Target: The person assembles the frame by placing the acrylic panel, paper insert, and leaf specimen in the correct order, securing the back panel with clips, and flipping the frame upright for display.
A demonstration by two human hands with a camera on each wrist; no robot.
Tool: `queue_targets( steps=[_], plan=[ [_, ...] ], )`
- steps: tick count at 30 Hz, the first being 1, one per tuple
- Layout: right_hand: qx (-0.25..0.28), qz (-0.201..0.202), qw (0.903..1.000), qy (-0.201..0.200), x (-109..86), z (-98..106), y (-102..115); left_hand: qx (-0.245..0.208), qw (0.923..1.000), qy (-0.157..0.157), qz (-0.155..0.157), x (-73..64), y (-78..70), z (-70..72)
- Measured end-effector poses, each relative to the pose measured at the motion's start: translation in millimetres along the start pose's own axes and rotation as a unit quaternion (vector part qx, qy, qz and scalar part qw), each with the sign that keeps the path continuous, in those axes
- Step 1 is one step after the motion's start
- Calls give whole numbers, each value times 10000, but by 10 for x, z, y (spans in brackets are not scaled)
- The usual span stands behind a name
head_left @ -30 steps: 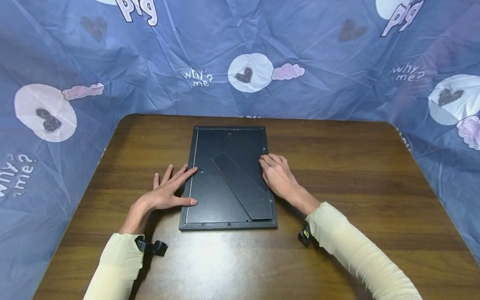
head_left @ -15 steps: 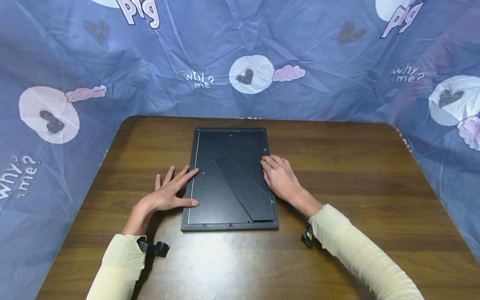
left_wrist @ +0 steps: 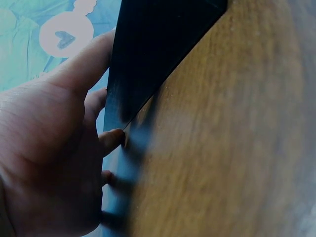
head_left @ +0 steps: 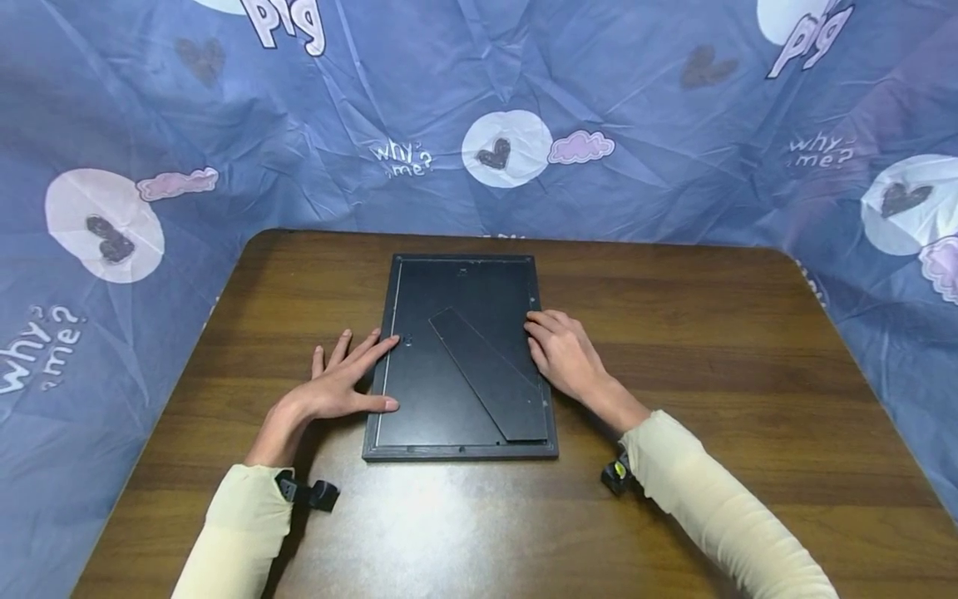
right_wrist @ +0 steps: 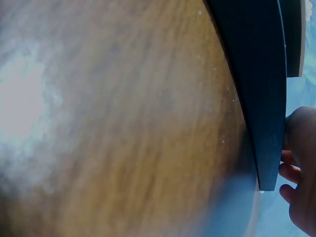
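A black picture frame (head_left: 419,391) lies face down on the table, its back panel and slanted easel leg (head_left: 490,383) showing. My left hand (head_left: 337,391) spreads over its left edge, fingers straight, with the index fingertip and thumb resting on the back. On the opposite side, my right hand (head_left: 565,353) grips the right edge with curled fingers, the fingertips at the rim. The left wrist view shows the frame's dark side (left_wrist: 153,44) beside the spread fingers. In the right wrist view, bent fingers (right_wrist: 291,173) sit along the frame's side (right_wrist: 261,108), partly hidden by it.
The brown wooden table (head_left: 696,333) has rounded far corners. Behind it hangs a blue printed cloth (head_left: 636,100). Black wrist straps with cameras (head_left: 310,492) sit at both cream sleeves. Light glares on the table's front.
Frame, hands and table have all shifted slightly right together in the head view. Both hands keep practically the same places on the picture frame.
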State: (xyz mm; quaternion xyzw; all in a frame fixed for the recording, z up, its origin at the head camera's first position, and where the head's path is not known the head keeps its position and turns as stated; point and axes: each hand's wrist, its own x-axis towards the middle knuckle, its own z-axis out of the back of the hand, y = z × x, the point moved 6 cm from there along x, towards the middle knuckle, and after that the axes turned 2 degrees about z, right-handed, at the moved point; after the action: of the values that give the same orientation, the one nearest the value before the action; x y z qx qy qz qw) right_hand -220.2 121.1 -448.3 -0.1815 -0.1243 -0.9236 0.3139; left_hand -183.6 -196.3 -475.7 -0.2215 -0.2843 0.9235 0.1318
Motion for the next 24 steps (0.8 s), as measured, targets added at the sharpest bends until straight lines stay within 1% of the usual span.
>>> queue_targets(
  steps=[4,8,13,17,24],
  plan=[
    [425,-100,9990,123,-10,18,-52,2,10000,-5,-3,5,-11,2],
    [907,-330,9945,418,-40,21,-112,-5,10000,-1,-4,4,-15,-3],
    [1382,-668,9839,918,-79,20,-170,-18,10000,-15,-14,-1,-12,-3],
    [1635,-830,9749,1265,-115,11,-207,-3,10000,-21,-19,1,-12,-5],
    [2134,-887,9609,1523,-192,29,-257,-20,10000,-28,-34,0,-4,-4]
  ],
)
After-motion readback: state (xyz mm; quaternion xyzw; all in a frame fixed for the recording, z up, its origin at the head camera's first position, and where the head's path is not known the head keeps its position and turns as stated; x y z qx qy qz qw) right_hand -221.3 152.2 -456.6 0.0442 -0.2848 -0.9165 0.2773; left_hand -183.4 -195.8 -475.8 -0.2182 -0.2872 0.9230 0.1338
